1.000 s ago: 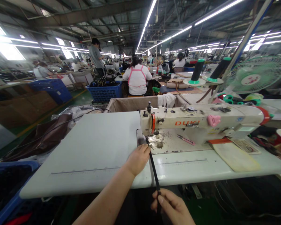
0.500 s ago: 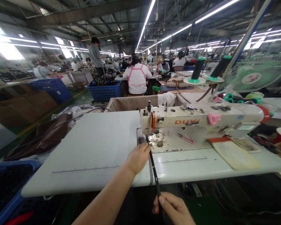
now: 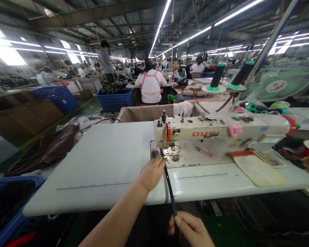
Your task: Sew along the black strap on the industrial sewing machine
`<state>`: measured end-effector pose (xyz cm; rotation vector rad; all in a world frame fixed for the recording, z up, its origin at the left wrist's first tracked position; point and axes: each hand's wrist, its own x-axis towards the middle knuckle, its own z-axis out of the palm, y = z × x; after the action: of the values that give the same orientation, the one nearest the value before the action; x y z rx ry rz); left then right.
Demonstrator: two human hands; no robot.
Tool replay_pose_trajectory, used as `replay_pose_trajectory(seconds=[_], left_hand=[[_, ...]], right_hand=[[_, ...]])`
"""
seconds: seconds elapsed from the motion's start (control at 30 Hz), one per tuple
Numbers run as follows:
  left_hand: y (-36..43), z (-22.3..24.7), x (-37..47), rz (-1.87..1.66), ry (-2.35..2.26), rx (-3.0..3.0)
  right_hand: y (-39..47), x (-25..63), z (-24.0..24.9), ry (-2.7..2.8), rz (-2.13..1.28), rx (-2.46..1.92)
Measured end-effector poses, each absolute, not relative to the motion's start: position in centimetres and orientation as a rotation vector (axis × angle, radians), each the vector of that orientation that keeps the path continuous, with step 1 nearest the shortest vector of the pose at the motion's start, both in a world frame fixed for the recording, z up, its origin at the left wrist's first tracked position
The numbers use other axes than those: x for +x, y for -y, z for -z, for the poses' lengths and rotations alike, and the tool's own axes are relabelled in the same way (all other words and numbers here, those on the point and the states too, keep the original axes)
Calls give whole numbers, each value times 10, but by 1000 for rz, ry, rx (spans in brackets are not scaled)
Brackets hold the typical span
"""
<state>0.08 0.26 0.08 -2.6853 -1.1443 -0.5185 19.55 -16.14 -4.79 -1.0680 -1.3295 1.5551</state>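
Observation:
A narrow black strip (image 3: 170,189) runs from the needle area of the white sewing machine (image 3: 185,130) down over the table's front edge. My left hand (image 3: 152,173) lies on the table just before the needle plate, its fingers together and pressed on the strip's upper end. Below the front edge, my right hand (image 3: 187,224) pinches the strip between thumb and fingers. The stretch between both hands looks taut. Pink-handled tweezers (image 3: 204,152) rest on the machine bed, right of the needle.
Thread cones (image 3: 217,77) and a green fan (image 3: 280,82) stand at the back right. A yellowish pad (image 3: 259,169) lies on the table's right part. Blue crates (image 3: 33,180) stand at the lower left and beyond the table. A seated person (image 3: 150,85) is ahead.
The strip has slid up toward the needle; its light marks sit higher or are gone from the stretch between my hands. Both hands have hardly moved.

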Motion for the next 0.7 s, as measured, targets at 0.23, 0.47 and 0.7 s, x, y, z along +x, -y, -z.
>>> replay_pose_trajectory(seconds=[0.23, 0.47, 0.7], left_hand=[[-3, 0, 1, 507, 1115, -2680], [-4, 0, 3, 542, 1152, -2643], [-5, -1, 4, 562, 1184, -2652]], right_hand=[[161, 194, 46, 1330, -1563, -1029], [160, 196, 45, 1367, -1577, -1013], [159, 195, 51, 1365, -1595, -1018]])
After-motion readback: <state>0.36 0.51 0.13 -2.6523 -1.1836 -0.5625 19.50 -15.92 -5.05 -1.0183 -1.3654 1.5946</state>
